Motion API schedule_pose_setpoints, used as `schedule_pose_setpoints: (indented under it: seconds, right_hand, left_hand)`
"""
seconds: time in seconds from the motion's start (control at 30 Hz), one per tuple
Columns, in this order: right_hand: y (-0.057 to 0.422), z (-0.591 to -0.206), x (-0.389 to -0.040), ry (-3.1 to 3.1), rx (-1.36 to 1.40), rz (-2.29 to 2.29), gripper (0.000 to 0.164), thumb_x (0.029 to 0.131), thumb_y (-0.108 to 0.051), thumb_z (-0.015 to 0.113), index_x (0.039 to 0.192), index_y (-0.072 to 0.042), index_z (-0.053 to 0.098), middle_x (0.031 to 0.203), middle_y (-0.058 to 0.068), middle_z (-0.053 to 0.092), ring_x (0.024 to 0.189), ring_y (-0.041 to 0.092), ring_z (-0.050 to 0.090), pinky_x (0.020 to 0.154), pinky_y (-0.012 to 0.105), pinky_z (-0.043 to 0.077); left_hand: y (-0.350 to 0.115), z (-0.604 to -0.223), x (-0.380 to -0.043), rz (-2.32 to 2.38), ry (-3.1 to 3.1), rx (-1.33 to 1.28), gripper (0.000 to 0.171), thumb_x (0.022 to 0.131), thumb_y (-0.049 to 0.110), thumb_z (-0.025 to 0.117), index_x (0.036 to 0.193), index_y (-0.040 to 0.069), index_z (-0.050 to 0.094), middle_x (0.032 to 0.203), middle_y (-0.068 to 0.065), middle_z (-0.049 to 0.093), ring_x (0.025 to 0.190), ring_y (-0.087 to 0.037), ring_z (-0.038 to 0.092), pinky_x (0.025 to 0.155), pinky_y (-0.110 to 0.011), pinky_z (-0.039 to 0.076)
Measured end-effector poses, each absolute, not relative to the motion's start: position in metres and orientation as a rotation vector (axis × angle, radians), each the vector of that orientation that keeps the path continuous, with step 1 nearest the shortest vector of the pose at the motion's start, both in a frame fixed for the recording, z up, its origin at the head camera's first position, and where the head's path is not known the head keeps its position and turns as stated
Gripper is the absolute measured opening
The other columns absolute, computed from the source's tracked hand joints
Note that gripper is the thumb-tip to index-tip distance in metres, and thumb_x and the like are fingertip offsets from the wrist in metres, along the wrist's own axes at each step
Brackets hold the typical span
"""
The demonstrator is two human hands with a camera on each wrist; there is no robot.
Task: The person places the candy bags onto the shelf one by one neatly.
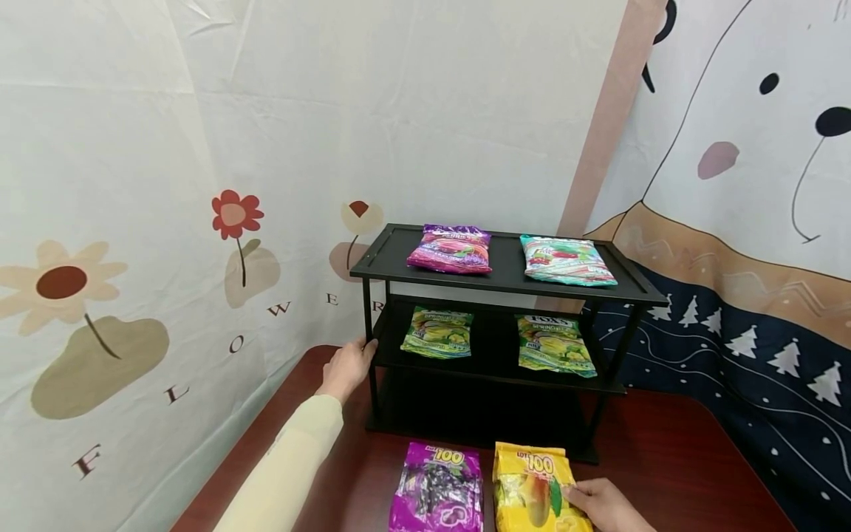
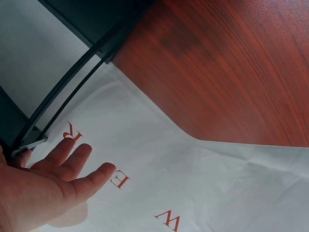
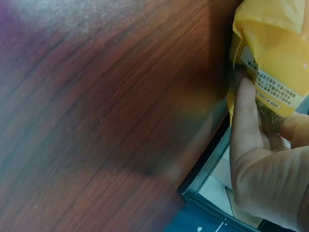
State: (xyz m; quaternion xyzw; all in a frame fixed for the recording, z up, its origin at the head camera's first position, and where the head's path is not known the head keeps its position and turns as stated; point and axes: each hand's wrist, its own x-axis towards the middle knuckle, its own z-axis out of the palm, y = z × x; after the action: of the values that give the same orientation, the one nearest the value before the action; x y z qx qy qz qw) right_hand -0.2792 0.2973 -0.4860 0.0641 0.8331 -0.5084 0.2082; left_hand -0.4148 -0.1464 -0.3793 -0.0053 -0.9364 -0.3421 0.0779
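A black three-tier rack point(image 1: 505, 375) stands on the table. My left hand point(image 1: 347, 367) is at its left side, by the middle shelf and post; in the left wrist view the thumb and one finger pinch the shelf corner while the other fingers point(image 2: 79, 162) extend loosely. With my right hand point(image 1: 601, 502) I grip the right edge of a yellow mango candy bag point(image 1: 532, 473), thumb on its front. The right wrist view shows fingers behind that yellow bag point(image 3: 280, 43). Left of it is a purple grape candy bag point(image 1: 435, 488), its lower end cut off.
On the top shelf lie a purple-pink candy bag point(image 1: 453, 250) and a teal-white one point(image 1: 565, 260). Two green candy bags point(image 1: 437, 332) lie on the middle shelf. Behind the reddish-brown table point(image 1: 671, 458) hangs a printed cloth point(image 1: 432, 111).
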Motion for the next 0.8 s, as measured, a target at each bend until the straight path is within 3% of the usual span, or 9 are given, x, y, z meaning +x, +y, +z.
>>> schedule_pose_setpoints:
  seconds: [0.5,0.8]
  right_hand:
    - [0.303,-0.474,-0.28,2.115,0.022,-1.657,0.043,0.106,-0.02,0.048,0.125,0.018,0.056,0.103,0.014,0.071,0.087,0.025,0.072,0.075,0.042,0.059]
    - [0.308,-0.467,-0.288,2.268,0.156,-1.664,0.04,0.105,-0.018,0.047,0.123,0.016,0.059,0.094,0.01,0.072,0.082,0.024,0.071,0.07,0.041,0.059]
  left_hand:
    - [-0.145,-0.378,-0.413,-1.017,-2.802,-0.003,0.048,0.108,0.037,0.039,0.141,0.007,0.055,0.129,-0.024,0.061,0.118,-0.046,0.055,0.098,-0.069,0.034]
    - [-0.145,-0.378,-0.413,-1.009,-2.807,0.003,0.047,0.108,0.037,0.039,0.137,0.006,0.058,0.127,-0.024,0.062,0.116,-0.046,0.056,0.096,-0.069,0.036]
